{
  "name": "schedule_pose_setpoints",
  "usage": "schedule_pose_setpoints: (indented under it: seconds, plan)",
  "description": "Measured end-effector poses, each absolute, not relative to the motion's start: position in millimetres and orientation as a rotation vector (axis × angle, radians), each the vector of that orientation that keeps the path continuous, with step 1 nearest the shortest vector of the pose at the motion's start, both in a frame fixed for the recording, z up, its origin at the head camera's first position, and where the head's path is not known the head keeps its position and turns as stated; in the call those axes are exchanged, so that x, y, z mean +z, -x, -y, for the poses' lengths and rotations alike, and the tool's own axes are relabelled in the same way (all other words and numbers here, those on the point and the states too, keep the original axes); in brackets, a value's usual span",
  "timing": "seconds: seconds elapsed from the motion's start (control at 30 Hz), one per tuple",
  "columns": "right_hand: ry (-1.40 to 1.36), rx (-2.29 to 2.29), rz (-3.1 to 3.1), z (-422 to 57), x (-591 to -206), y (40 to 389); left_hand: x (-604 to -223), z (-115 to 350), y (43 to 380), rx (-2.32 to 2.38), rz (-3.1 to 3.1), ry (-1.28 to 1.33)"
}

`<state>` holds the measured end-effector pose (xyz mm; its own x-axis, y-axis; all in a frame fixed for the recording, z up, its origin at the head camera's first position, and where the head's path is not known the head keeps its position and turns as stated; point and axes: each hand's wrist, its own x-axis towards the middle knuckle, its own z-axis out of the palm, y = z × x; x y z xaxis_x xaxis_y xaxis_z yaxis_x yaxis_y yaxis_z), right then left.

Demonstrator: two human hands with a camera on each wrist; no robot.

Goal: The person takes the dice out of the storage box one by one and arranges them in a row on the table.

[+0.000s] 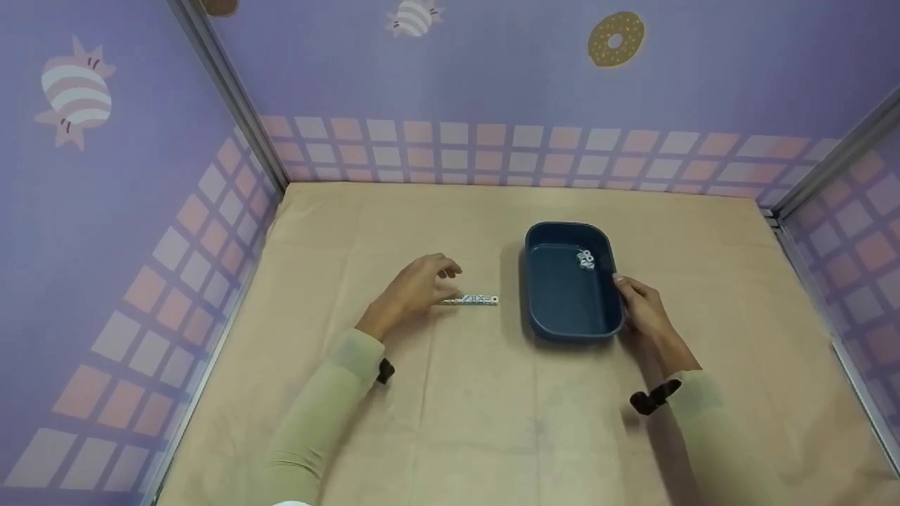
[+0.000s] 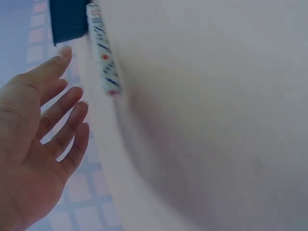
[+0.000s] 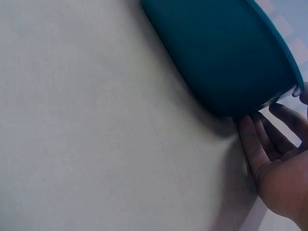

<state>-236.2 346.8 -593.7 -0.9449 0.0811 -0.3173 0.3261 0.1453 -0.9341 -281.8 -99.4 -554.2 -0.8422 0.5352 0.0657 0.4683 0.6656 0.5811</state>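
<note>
My left hand (image 1: 420,284), loosely spread and empty, is near the patterned strip (image 1: 480,300) left of the blue bin (image 1: 568,302), whose side my right hand (image 1: 648,311) grips; uneven lifting could slide the white pieces (image 1: 586,260) around.

Lilac panels (image 1: 492,77) carry a printed doughnut (image 1: 616,56), striped wrapped candies (image 1: 77,90) and a band of pink and white squares (image 1: 491,154); grey metal posts (image 1: 235,91) stand at the far corners of the beige-covered table (image 1: 478,414).
</note>
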Motion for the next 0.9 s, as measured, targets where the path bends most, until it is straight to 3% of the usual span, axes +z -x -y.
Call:
schedule_pose_setpoints:
  seconds: [0.17,0.53,0.9]
  plan:
    - [-0.372,-1.853,-2.269,-351,-592,237,-544,51,283,0.974,-2.835,-0.931]
    - [-0.402,-1.877,-2.249,-349,-599,231,-545,-67,278,1.199,-2.878,-0.879]
    - [-0.341,-1.847,-2.365,-349,-595,236,-556,-135,293,1.269,-2.806,-0.751]
